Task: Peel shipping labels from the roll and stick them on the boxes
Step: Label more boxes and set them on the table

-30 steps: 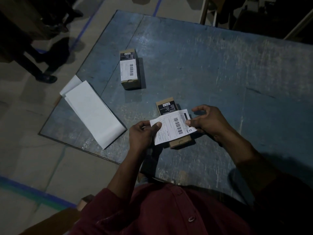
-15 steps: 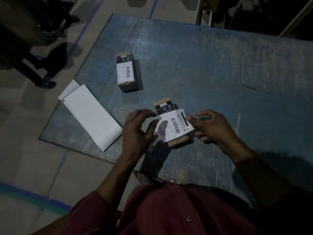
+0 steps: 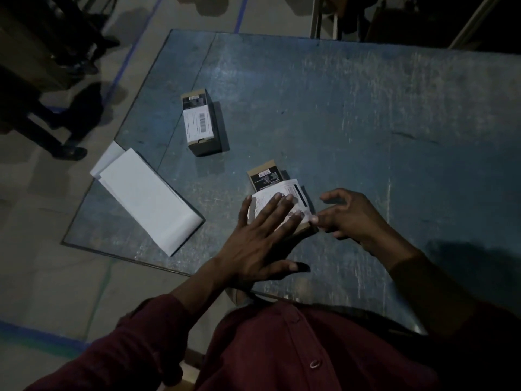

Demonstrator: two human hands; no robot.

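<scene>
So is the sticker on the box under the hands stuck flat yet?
Not fully. The left hand presses the label onto the near box, but its right edge sticks out past the box.

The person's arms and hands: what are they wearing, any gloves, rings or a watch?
Both hands are bare: no gloves on the left hand or the right hand, and no rings or watch show in this dim light. The arms wear long dark red sleeves, pushed up the forearms, part of a dark red buttoned shirt.

Left grip [image 3: 260, 235] flat, fingers straight; right grip [image 3: 345, 214] loosely curled
</scene>
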